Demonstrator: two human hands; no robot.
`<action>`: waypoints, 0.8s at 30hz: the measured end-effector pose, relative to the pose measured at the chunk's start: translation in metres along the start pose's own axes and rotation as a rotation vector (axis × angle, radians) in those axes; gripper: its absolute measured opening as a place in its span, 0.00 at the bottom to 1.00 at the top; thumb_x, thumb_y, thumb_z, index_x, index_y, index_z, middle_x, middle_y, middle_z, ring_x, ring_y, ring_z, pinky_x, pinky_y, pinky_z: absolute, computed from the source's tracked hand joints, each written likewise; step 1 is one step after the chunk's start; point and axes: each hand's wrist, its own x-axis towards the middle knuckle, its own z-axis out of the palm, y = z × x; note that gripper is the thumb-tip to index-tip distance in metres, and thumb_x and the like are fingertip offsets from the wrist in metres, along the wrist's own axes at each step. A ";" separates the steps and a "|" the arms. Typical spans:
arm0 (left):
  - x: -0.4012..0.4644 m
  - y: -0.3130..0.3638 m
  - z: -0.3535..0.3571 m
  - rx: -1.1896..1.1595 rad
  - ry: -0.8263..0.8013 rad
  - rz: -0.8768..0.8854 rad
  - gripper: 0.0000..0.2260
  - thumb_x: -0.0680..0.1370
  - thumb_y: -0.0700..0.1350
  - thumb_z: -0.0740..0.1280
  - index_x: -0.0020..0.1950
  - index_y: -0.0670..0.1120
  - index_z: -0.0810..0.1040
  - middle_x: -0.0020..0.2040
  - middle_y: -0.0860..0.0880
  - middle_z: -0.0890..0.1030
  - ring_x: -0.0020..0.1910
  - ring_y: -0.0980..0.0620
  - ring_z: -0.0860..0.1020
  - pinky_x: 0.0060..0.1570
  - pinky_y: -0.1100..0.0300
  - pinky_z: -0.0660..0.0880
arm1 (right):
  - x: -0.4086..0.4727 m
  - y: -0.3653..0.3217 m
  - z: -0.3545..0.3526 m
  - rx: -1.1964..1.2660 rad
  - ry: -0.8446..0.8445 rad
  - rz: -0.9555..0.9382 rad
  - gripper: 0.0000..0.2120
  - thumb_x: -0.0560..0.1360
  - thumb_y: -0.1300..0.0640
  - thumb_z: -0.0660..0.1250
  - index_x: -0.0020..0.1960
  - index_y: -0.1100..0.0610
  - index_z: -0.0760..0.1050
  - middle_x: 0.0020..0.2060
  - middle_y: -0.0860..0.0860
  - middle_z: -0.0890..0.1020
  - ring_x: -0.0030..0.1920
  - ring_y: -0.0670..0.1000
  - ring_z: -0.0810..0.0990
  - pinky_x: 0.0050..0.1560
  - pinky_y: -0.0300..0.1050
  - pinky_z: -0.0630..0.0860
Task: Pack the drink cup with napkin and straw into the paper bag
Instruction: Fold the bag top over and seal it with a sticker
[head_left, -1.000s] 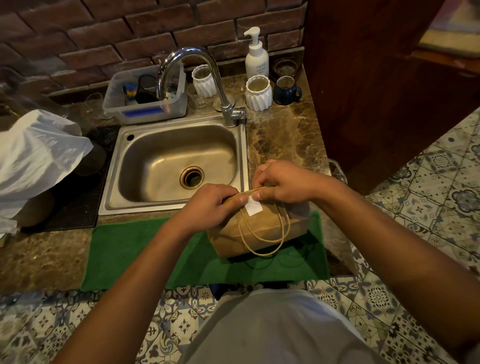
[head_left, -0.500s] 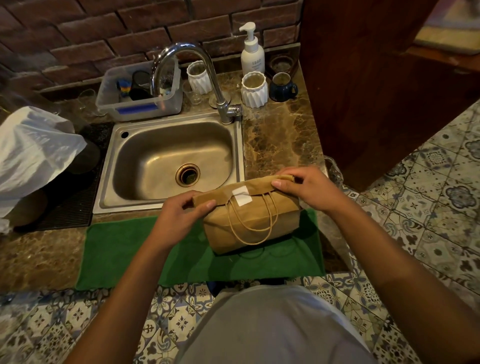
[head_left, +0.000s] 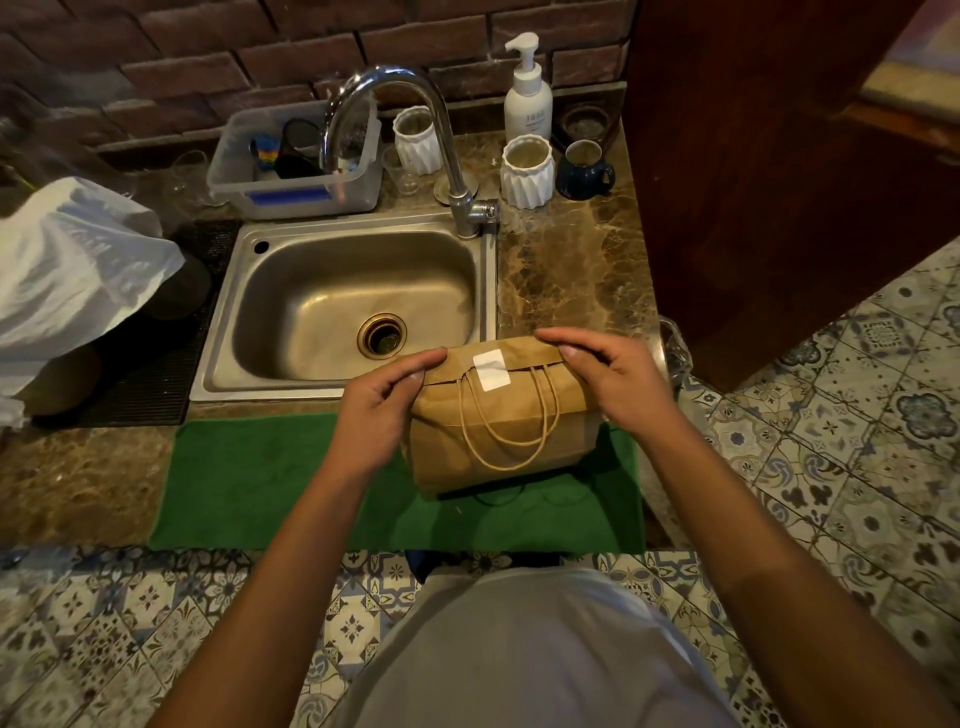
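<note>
A brown paper bag (head_left: 519, 436) stands on the green mat (head_left: 270, 483) in front of the sink. Its top is folded over and held down by a white sticker (head_left: 491, 370); the twine handles hang down its front. My left hand (head_left: 387, 402) pinches the left end of the folded top. At the right end of the fold, my right hand (head_left: 605, 376) grips it with fingers over the top. The cup, napkin and straw are hidden from view.
A steel sink (head_left: 353, 312) with a tall tap (head_left: 457, 171) lies behind the bag. White cups (head_left: 525, 171), a blue mug (head_left: 584, 171), a pump bottle (head_left: 527, 98) and a plastic tub (head_left: 296, 161) stand at the back. A white plastic bag (head_left: 72, 275) is at the left. A wooden panel (head_left: 779, 182) rises at the right.
Both hands slid apart from the sticker at the middle of the fold to its two ends. The sticker now shows fully. The bag stays on the mat.
</note>
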 end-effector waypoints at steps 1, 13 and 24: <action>-0.001 0.002 0.000 -0.010 -0.010 -0.008 0.16 0.82 0.34 0.62 0.61 0.51 0.82 0.58 0.58 0.84 0.57 0.66 0.81 0.55 0.72 0.75 | 0.000 0.000 -0.001 0.011 0.003 0.007 0.16 0.82 0.65 0.65 0.63 0.50 0.81 0.57 0.41 0.84 0.59 0.33 0.80 0.59 0.29 0.74; 0.002 0.009 0.002 -0.037 -0.021 -0.008 0.16 0.82 0.34 0.62 0.60 0.52 0.83 0.57 0.58 0.84 0.58 0.65 0.81 0.56 0.70 0.76 | -0.003 -0.006 -0.003 0.106 -0.044 0.124 0.17 0.82 0.62 0.66 0.62 0.43 0.81 0.59 0.40 0.82 0.60 0.34 0.79 0.54 0.29 0.75; -0.004 0.029 -0.005 0.022 -0.092 0.113 0.18 0.82 0.34 0.63 0.56 0.55 0.84 0.52 0.66 0.85 0.57 0.63 0.81 0.57 0.66 0.77 | -0.004 -0.028 0.007 -0.255 0.077 -0.003 0.10 0.72 0.51 0.79 0.51 0.51 0.84 0.44 0.44 0.82 0.45 0.43 0.80 0.46 0.43 0.74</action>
